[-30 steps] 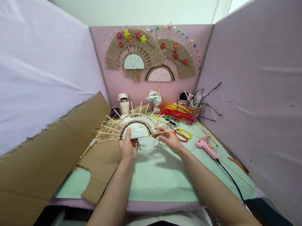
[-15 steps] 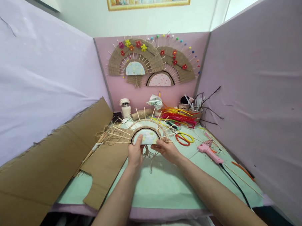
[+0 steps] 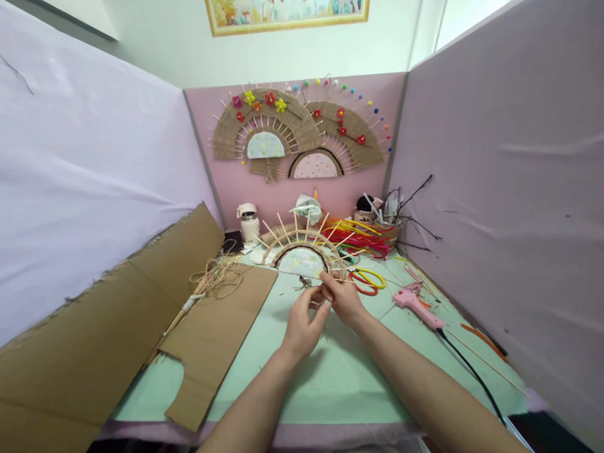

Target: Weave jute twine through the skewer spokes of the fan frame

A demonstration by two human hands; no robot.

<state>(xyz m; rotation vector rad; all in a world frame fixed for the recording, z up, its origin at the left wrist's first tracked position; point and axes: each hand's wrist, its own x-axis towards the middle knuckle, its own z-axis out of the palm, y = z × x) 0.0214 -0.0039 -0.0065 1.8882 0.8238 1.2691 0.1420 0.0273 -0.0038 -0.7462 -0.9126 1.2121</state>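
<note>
A half-made fan (image 3: 301, 253) of thin wooden sticks, twine and a pale blue half-round centre rests on the green table top (image 3: 325, 374), at its far middle. My right hand (image 3: 341, 296) pinches the fan's lower right edge, where the sticks meet the twine. My left hand (image 3: 302, 327) is just below and left of it, fingers curled toward the same spot and touching my right fingers. What my left fingers grip is too small to name. A loose tuft of twine (image 3: 304, 282) hangs under the fan's centre.
Cardboard sheets (image 3: 217, 336) cover the table's left side, with a twine bundle (image 3: 214, 279) on them. Red and yellow scissors (image 3: 367, 281), a pink glue gun (image 3: 416, 303) with black cord, and coloured strips (image 3: 356, 234) lie at right. Two finished fans (image 3: 296, 129) hang on the back wall.
The fan has moved right and away, from held up to resting on the table. My left hand let go of its centre and came across to my right hand.
</note>
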